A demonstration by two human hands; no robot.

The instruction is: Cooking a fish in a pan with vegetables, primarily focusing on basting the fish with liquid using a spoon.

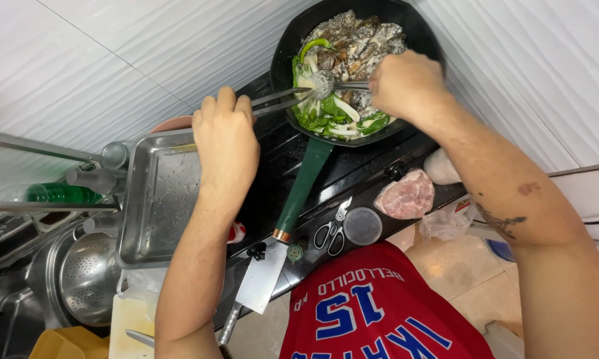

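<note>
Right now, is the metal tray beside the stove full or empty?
Empty: the metal tray shows only bare, speckled steel; the left hand hides its right edge.

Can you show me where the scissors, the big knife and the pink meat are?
scissors (pixel 330 233): head view, where the blades meet the handles.
cleaver (pixel 262 276): head view, middle of the flat blade.
raw meat (pixel 406 197): head view, middle of the pink piece.

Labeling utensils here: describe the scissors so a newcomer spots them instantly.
Start at the black pan and follow its green handle down to the stove's front edge. The scissors lie just right of the handle's end, beside a round clear lid; only they have looped grips.
</note>
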